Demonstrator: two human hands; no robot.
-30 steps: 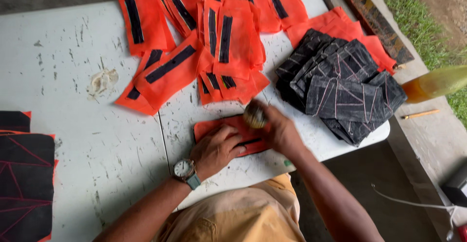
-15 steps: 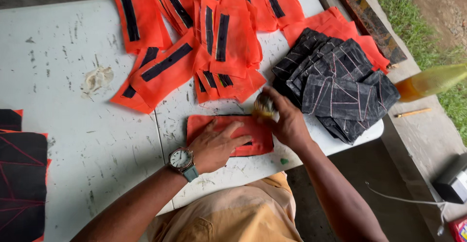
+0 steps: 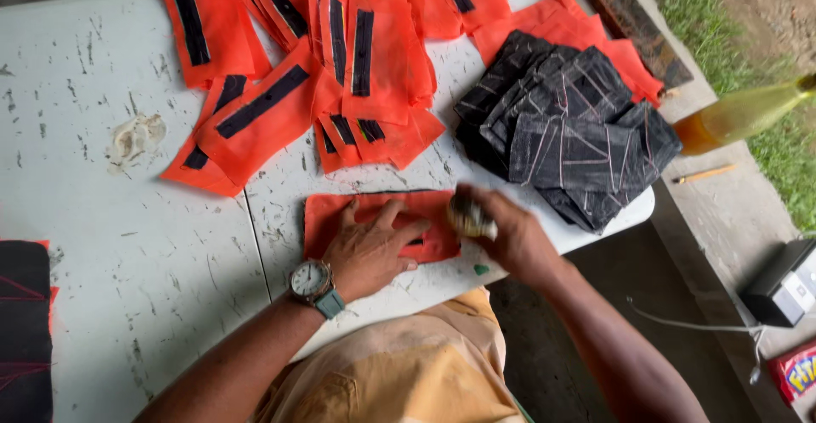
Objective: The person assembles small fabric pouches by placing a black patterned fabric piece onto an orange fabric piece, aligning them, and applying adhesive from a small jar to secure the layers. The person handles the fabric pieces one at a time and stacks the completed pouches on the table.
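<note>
An orange fabric piece [image 3: 340,217] lies flat near the front edge of the white table [image 3: 127,253]. My left hand [image 3: 374,249], with a watch on the wrist, presses down on it with spread fingers. My right hand [image 3: 510,236] sits at the fabric's right end, closed around a small round object [image 3: 469,217] that I cannot make out clearly. A heap of orange pieces with black strips [image 3: 340,57] lies beyond the hands. A pile of black pieces with chalk lines [image 3: 578,134] is to the right.
More black fabric [image 3: 24,321] lies at the table's left edge. A yellowish bottle [image 3: 739,117] hangs past the table's right side. On the floor are a dark box [image 3: 778,283], a pencil [image 3: 704,172] and a white cord [image 3: 688,325].
The view has shifted, so the table sits lower in frame. My right hand has slid along the orange piece's right end, while my left hand keeps pressing the fabric flat.
</note>
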